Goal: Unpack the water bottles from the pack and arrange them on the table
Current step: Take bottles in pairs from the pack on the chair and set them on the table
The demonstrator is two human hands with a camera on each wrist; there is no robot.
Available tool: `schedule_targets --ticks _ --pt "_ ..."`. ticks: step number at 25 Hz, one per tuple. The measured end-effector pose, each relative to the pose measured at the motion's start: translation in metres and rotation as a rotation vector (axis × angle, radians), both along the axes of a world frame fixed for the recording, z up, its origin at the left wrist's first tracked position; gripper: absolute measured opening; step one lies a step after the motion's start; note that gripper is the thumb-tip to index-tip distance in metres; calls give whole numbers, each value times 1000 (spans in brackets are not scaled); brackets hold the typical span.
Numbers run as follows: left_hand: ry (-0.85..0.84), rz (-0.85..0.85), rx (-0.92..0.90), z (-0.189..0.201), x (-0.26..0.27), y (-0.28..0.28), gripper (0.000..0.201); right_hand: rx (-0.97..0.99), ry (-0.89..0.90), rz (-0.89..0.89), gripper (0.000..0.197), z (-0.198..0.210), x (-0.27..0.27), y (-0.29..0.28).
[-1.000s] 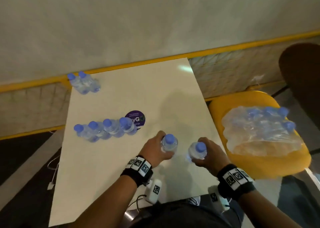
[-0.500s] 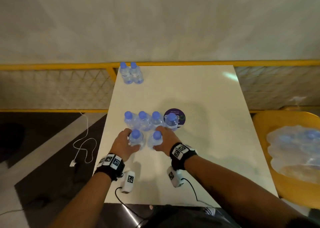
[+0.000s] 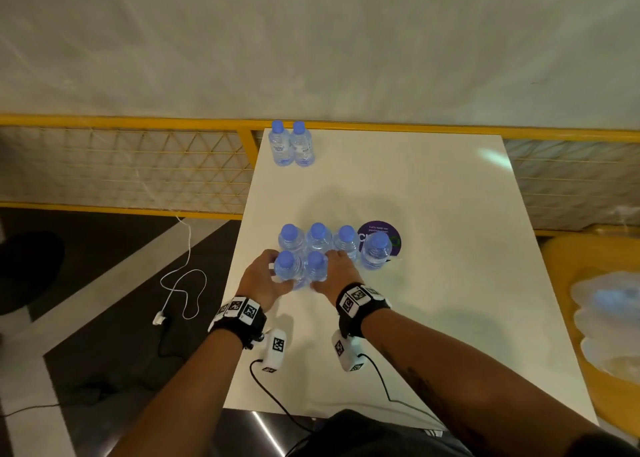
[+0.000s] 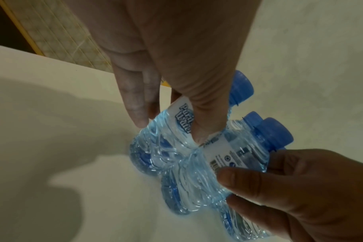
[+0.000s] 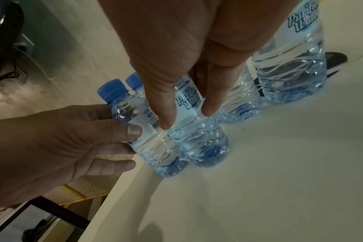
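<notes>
Two small clear water bottles with blue caps stand side by side on the white table [image 3: 433,318], just in front of a row of several like bottles [image 3: 318,238]. My left hand [image 3: 265,278] grips the left bottle [image 3: 286,270] around its body; in the left wrist view the thumb and fingers [image 4: 135,108] wrap that bottle [image 4: 166,140]. My right hand [image 3: 334,271] grips the right bottle [image 3: 316,266], with thumb and fingers [image 5: 210,101] curled round the bottle [image 5: 194,126]. The plastic pack [image 3: 609,321] lies on a yellow chair at the right.
Two more bottles [image 3: 291,144] stand at the table's far left corner by a yellow mesh railing [image 3: 138,169]. A purple round sticker [image 3: 379,231] lies under the row's right end. The held bottles are close to the table's left edge. A white cable [image 3: 183,283] lies on the floor.
Both hands carried their bottles from the table's near middle leftward and forward, and have set them down tight against the front of the row. The head view swung left.
</notes>
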State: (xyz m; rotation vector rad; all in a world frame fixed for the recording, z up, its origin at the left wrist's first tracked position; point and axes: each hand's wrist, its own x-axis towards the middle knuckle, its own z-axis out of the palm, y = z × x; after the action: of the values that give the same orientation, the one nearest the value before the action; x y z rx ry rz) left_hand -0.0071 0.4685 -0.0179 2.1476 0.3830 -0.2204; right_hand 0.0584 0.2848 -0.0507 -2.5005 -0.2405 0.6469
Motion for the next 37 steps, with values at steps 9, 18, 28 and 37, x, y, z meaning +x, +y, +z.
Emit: schedule_targets --ticks 9,18,28,37 --pt "-195 92 350 18 -25 -25 61 -45 143 114 65 14 -19 -74" --pt "-7 -1013 61 38 3 -305 30 -112 212 -356 27 32 -116 -385" --pt "302 -1067 -99 -6 -21 -629 67 188 -46 -1376 45 21 -136 -617" --pt "317 -1361 677 0 39 -694 82 -126 118 -1109 41 -16 -93 -656"
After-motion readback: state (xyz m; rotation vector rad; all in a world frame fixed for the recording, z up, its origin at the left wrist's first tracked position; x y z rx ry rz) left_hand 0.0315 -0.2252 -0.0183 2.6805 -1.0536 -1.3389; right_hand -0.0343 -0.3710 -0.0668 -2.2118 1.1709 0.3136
